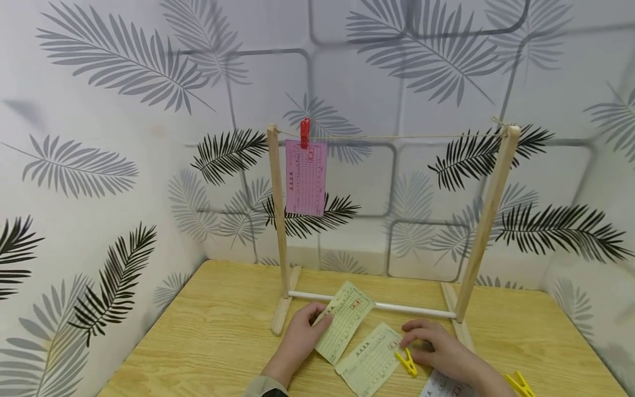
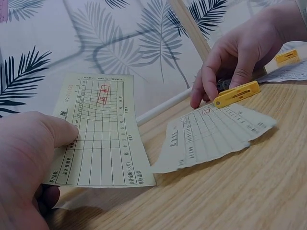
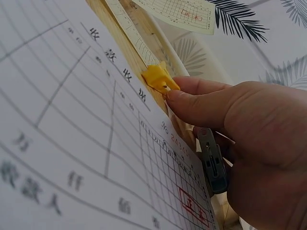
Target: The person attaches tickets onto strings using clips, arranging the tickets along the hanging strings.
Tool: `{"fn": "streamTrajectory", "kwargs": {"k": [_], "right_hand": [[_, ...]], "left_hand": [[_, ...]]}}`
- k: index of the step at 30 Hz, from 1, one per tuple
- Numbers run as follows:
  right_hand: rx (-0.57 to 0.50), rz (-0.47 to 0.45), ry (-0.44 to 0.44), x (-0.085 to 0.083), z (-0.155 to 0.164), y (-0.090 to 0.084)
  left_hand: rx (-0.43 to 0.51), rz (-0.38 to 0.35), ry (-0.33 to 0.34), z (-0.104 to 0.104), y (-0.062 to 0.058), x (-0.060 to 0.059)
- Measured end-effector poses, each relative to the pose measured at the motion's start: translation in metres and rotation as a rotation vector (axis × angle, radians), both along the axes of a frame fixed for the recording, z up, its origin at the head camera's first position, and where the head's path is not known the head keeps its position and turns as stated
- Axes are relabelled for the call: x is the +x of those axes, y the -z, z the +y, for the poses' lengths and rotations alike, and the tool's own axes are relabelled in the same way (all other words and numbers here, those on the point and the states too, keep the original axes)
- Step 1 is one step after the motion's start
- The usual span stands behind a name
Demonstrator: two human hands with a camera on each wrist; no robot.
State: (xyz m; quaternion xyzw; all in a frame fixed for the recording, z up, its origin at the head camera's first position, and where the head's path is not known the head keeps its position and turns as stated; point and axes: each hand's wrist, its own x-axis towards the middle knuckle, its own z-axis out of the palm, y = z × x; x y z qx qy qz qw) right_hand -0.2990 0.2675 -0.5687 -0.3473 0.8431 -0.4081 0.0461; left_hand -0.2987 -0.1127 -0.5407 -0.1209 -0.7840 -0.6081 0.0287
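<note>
Pinching a green slip (image 1: 345, 322) at lower centre, the left hand (image 1: 303, 336) sits left of a second slip (image 1: 369, 361). At that slip's right edge is the yellow clip (image 1: 407, 364), long axis sloping down rightward, just left of the nearer right hand (image 1: 442, 350); its fingers bend, whether gripping the clip I cannot tell.

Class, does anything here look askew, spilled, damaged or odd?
Only mildly: the pink printed paper slip, hanging from the thin beige string by a red plastic clip, is turned sideways, its heading running vertically. Nothing looks spilled or damaged.
</note>
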Motion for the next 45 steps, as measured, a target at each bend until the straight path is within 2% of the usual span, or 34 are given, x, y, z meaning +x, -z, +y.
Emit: {"fn": "streamTrajectory", "kwargs": {"k": [3, 8, 11, 18, 26, 33, 41, 45], "right_hand": [[0.043, 0.024, -0.003, 0.006, -0.004, -0.012], [0.047, -0.048, 0.012, 0.016, -0.012, -0.033], [0.025, -0.096, 0.022, 0.019, -0.015, -0.038], [-0.005, -0.137, 0.071, 0.018, -0.016, -0.038], [-0.073, -0.209, 0.249, 0.022, -0.020, -0.042], [-0.128, -0.185, 0.354, 0.024, -0.023, -0.047], [-0.245, -0.188, 0.397, 0.025, -0.028, -0.053], [-0.241, -0.188, 0.468, 0.027, -0.032, -0.054]], "left_hand": [[0.015, 0.004, -0.006, 0.001, -0.001, 0.001], [0.023, -0.004, -0.009, 0.001, -0.002, 0.000], [0.020, -0.013, -0.003, 0.000, -0.002, 0.000], [0.045, -0.024, 0.011, 0.000, -0.001, -0.002], [0.046, -0.027, 0.003, 0.001, 0.000, -0.004], [0.051, -0.028, -0.006, 0.001, 0.000, -0.004], [0.070, -0.026, -0.002, 0.000, 0.000, -0.004], [0.054, -0.032, 0.003, -0.002, 0.003, -0.001]]}}
